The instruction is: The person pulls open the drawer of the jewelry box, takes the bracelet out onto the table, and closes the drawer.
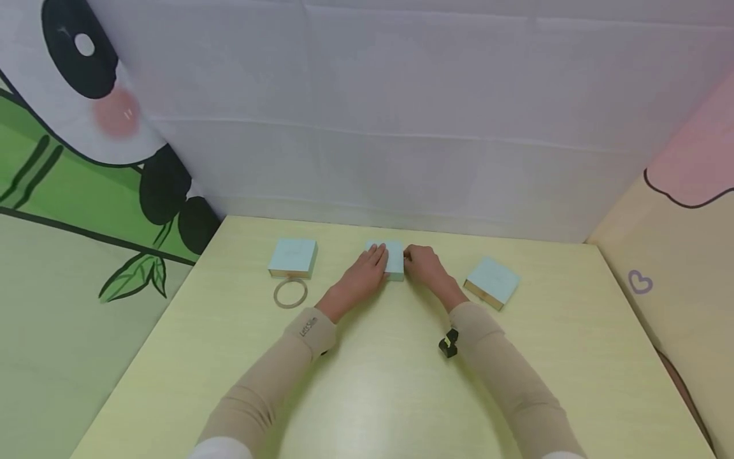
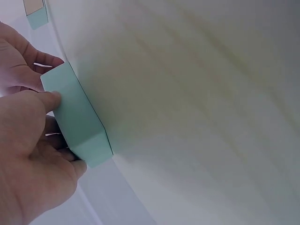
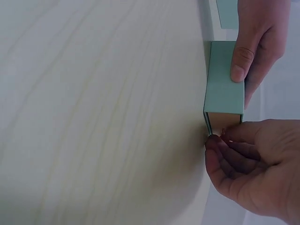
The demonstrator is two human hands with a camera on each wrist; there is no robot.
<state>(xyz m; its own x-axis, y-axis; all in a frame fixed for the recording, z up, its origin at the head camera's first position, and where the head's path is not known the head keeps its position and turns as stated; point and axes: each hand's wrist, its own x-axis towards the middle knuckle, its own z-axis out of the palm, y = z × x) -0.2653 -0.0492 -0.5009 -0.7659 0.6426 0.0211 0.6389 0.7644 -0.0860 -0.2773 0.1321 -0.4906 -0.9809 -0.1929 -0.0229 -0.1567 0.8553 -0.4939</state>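
Observation:
A mint-green box (image 1: 395,260) with a tan end (image 3: 222,123) stands near the back of the table, between both hands. My left hand (image 1: 367,274) grips it, its fingers lying over the top in the head view. In the right wrist view the left thumb (image 3: 238,72) presses on the box's long side. My right hand (image 1: 425,266) is at the tan right end, with thumb and fingers (image 3: 218,147) pinching at that end. A small reddish bit shows between these fingertips; its kind is too small to tell.
A second mint-green box (image 1: 294,256) lies to the left, with a beige ring (image 1: 290,293) in front of it. A third box (image 1: 493,282) sits at an angle on the right. Behind the pale table (image 1: 390,382) rises a whitish cloth wall (image 1: 401,127).

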